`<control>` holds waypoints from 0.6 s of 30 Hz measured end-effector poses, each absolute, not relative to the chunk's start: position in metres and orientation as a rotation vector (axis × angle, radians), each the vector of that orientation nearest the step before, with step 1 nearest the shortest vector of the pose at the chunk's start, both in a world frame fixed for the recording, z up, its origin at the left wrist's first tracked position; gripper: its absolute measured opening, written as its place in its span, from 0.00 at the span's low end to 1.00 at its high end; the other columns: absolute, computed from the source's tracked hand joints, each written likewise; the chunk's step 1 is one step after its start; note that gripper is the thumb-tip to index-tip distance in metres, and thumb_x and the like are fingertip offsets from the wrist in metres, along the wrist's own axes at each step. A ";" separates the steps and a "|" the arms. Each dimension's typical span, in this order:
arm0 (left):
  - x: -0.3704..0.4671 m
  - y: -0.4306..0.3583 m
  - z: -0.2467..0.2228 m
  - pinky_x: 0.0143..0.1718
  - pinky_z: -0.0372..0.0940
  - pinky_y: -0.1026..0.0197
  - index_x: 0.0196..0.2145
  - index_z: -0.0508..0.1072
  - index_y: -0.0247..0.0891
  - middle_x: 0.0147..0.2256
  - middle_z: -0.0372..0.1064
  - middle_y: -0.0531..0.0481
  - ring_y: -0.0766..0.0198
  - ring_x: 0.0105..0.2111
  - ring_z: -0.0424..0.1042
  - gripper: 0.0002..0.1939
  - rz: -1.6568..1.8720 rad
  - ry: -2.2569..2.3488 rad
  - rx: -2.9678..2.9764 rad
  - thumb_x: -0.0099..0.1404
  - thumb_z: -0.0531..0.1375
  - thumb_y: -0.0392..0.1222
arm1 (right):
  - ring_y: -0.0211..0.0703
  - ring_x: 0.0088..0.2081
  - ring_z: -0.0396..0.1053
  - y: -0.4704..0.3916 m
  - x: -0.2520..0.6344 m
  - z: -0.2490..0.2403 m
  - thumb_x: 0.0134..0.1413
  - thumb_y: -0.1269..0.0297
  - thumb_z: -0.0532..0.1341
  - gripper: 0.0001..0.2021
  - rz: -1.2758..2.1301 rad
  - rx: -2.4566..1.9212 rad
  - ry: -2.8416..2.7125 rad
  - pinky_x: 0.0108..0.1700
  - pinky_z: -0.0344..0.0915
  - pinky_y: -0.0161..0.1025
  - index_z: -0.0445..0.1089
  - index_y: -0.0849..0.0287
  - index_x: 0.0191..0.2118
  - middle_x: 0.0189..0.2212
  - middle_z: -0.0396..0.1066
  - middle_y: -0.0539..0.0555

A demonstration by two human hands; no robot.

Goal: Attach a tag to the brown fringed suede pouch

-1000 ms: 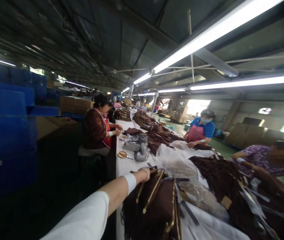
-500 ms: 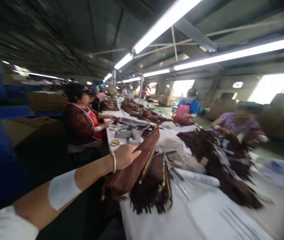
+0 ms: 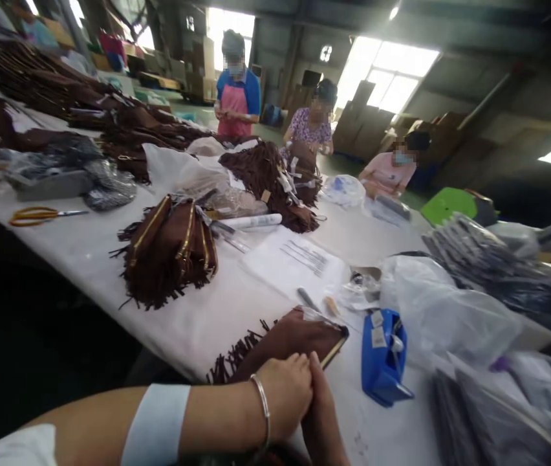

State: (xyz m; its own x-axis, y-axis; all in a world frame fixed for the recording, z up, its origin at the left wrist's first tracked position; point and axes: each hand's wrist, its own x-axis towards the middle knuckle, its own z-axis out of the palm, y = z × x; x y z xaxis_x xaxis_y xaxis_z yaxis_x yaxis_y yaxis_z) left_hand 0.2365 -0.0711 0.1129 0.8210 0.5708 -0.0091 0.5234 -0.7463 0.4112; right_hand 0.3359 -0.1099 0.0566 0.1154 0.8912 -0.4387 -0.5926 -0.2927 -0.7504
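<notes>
A long white-covered worktable (image 3: pixel 207 310) runs through a dim factory hall with cardboard boxes stacked under bright windows. Across it three people stand or sit at heaps of brown fringed bags (image 3: pixel 266 175). A smaller pile of brown fringed bags with gold zips (image 3: pixel 169 249) lies mid-table, with crumpled clear plastic bags (image 3: pixel 443 307) off to the right.

Close to the near edge lies one flat brown fringed pouch with a gold edge (image 3: pixel 290 340). The left hand (image 3: pixel 285 391), a silver bangle on its wrist, is curled at the pouch's near edge, fingers bent over it; the right hand (image 3: pixel 321 421) lies pressed against the left hand, and whether it grasps the pouch I cannot tell.

Just right of the pouch sits a blue plastic tape dispenser (image 3: pixel 382 356). A printed white sheet (image 3: pixel 299 259) carries lines too small to read. Yellow-handled scissors (image 3: pixel 37 215) rest far left.
</notes>
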 end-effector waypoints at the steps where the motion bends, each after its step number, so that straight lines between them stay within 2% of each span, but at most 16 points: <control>1: 0.240 -0.074 0.112 0.54 0.62 0.49 0.54 0.64 0.23 0.54 0.62 0.31 0.46 0.55 0.62 0.21 0.189 0.793 2.570 0.66 0.50 0.39 | 0.49 0.56 0.63 -0.113 0.342 0.056 0.49 0.45 0.61 0.24 1.535 -1.131 -0.300 0.56 0.61 0.43 0.72 0.60 0.44 0.47 0.73 0.55; 4: 0.235 -0.066 0.113 0.49 0.67 0.56 0.53 0.67 0.34 0.48 0.71 0.41 0.55 0.48 0.71 0.18 0.298 0.728 2.355 0.69 0.48 0.41 | 0.52 0.49 0.69 -0.116 0.357 0.059 0.49 0.48 0.62 0.20 1.612 -1.117 -0.145 0.52 0.67 0.45 0.74 0.63 0.35 0.38 0.76 0.57; 6: 0.223 -0.052 0.111 0.51 0.65 0.61 0.54 0.65 0.40 0.48 0.71 0.48 0.61 0.48 0.70 0.18 0.447 0.645 2.226 0.70 0.47 0.39 | 0.54 0.45 0.72 -0.113 0.363 0.064 0.49 0.52 0.64 0.17 1.597 -1.113 -0.122 0.48 0.69 0.46 0.74 0.64 0.35 0.34 0.77 0.57; 8: 0.209 -0.039 0.102 0.59 0.58 0.58 0.57 0.63 0.40 0.55 0.65 0.48 0.60 0.57 0.61 0.19 0.573 0.614 2.211 0.69 0.48 0.38 | 0.54 0.43 0.73 -0.107 0.370 0.070 0.48 0.56 0.65 0.19 1.542 -1.117 -0.149 0.47 0.70 0.47 0.72 0.63 0.43 0.37 0.77 0.57; 10: 0.199 -0.030 0.090 0.63 0.48 0.50 0.60 0.58 0.38 0.61 0.53 0.45 0.56 0.63 0.48 0.24 0.589 0.600 2.282 0.67 0.51 0.37 | 0.54 0.44 0.73 -0.100 0.379 0.078 0.49 0.57 0.66 0.23 1.530 -1.130 -0.220 0.48 0.69 0.49 0.68 0.63 0.50 0.41 0.76 0.58; 11: 0.194 -0.028 0.084 0.64 0.45 0.47 0.62 0.55 0.37 0.63 0.48 0.44 0.54 0.64 0.44 0.27 0.564 0.581 2.308 0.66 0.53 0.36 | 0.54 0.44 0.73 -0.097 0.384 0.083 0.48 0.58 0.66 0.25 1.538 -1.150 -0.260 0.48 0.69 0.49 0.67 0.64 0.51 0.42 0.75 0.59; 13: 0.188 -0.026 0.079 0.64 0.44 0.45 0.63 0.51 0.38 0.65 0.42 0.43 0.53 0.64 0.43 0.31 0.537 0.529 2.292 0.64 0.55 0.37 | 0.54 0.44 0.73 -0.090 0.394 0.093 0.48 0.59 0.67 0.25 1.563 -1.203 -0.330 0.49 0.68 0.49 0.68 0.64 0.51 0.42 0.75 0.59; 15: 0.180 -0.024 0.081 0.63 0.48 0.48 0.61 0.56 0.40 0.64 0.45 0.45 0.54 0.63 0.47 0.27 0.586 0.480 2.193 0.65 0.55 0.38 | 0.53 0.44 0.73 -0.084 0.402 0.104 0.47 0.60 0.67 0.24 1.600 -1.243 -0.380 0.50 0.68 0.48 0.69 0.64 0.50 0.42 0.75 0.60; 18: 0.161 -0.012 0.092 0.59 0.58 0.56 0.53 0.68 0.41 0.55 0.64 0.48 0.60 0.56 0.62 0.17 0.738 0.545 1.931 0.68 0.52 0.40 | 0.54 0.43 0.73 -0.078 0.405 0.119 0.46 0.61 0.68 0.22 1.663 -1.295 -0.422 0.49 0.68 0.49 0.70 0.64 0.48 0.41 0.76 0.61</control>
State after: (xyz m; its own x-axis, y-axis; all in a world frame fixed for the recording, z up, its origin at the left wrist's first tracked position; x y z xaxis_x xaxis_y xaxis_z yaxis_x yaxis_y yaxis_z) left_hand 0.1615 -0.0122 0.0922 0.7171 0.6449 0.2643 0.0629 -0.4376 0.8970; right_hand 0.4051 -0.0779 0.1193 0.0140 0.8308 -0.5564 -0.4646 -0.4874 -0.7393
